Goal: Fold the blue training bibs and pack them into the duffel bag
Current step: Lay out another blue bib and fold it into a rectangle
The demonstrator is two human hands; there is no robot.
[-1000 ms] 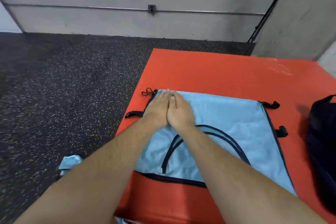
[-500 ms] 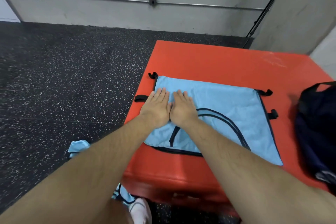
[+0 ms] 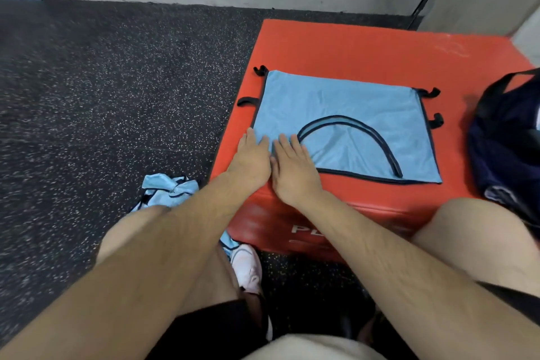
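Bib (image 3: 350, 108), blue with black trim, lies flat on the red box (image 3: 365, 47). Left hand (image 3: 251, 162) and right hand (image 3: 293, 169) press its near-left corner side by side, fingers straight, grasping nothing. Duffel bag (image 3: 508, 143) sits at the box's right edge. Crumpled bibs (image 3: 166, 187) lie on the floor (image 3: 87, 96).

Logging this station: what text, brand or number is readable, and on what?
"PL": white letters on the red box's front face; the rest is hidden behind the right forearm.
Beneath it, a smaller white line: too blurred to read.
Bib and duffel bag: no text visible.
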